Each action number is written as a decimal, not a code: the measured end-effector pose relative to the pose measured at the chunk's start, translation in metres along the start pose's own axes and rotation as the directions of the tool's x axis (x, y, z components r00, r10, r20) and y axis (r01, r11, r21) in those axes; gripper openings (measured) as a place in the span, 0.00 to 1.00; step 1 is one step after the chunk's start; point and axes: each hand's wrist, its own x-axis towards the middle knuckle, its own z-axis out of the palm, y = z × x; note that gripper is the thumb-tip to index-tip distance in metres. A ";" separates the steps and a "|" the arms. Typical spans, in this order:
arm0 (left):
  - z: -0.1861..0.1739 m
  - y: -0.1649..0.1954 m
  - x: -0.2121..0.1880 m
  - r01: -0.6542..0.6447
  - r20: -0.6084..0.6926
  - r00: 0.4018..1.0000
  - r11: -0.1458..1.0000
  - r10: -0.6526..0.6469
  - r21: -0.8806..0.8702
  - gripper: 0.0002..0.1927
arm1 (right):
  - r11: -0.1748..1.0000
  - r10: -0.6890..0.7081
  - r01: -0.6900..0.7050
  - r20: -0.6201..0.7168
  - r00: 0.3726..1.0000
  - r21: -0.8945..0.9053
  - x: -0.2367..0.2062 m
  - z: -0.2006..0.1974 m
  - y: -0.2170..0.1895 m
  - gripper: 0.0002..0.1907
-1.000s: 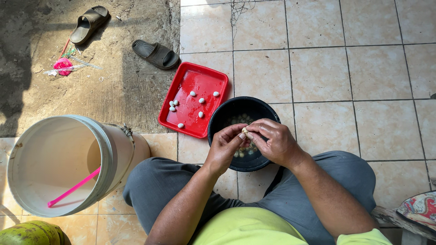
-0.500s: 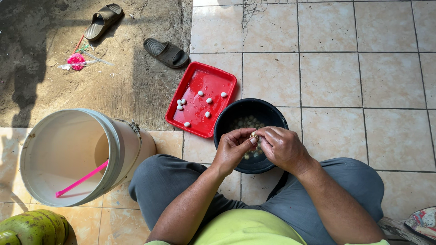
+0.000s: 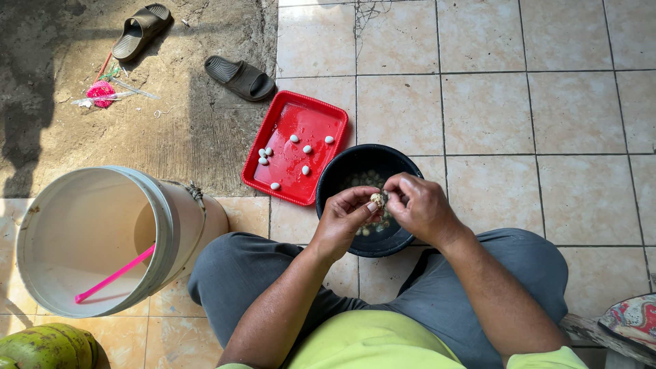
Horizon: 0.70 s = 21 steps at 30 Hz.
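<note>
A floor of glazed beige tiles with dark grout lines is being shown, meeting a patch of rough grey concrete at upper left. Beside the seated person's left knee, a large white plastic bucket is lying tipped, smooth-walled, with a thin pink stick resting inside. A round black bowl, matte and deep, is standing on the tiles between the knees; many small pale, mottled pieces are lying in it, apparently still to be worked. Touching its left side, a square red tray, glossy and wet-looking with a raised rim, is holding eight smooth white oval pieces, scattered apart; judged from this, only a small share is being counted as finished and most of the work is remaining. Both hands are being held together over the bowl: the left hand is pinching a small rounded piece, tan and speckled, between thumb and forefinger, while the right hand is curled close, its fingertips touching the same piece. Whether a shell or a skin is being taken off cannot be told. Two dark rubber sandals are lying on the concrete, well apart from the tray, and a green rounded fruit is showing at lower left.
</note>
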 end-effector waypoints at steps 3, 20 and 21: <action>0.000 0.007 -0.001 0.026 -0.022 0.999 0.995 -0.029 -0.093 0.15 | 0.994 -0.086 0.085 -0.002 0.996 -0.075 0.003 -0.003 0.007 0.07; 0.000 -0.006 0.001 -0.167 -0.094 0.978 0.970 0.185 0.175 0.16 | 0.988 -0.066 0.070 -0.033 0.997 0.139 -0.001 0.007 -0.013 0.07; 0.002 -0.005 0.000 -0.183 -0.100 0.973 0.960 0.207 0.211 0.15 | 0.990 -0.082 0.086 -0.038 0.996 0.110 -0.002 0.008 -0.012 0.07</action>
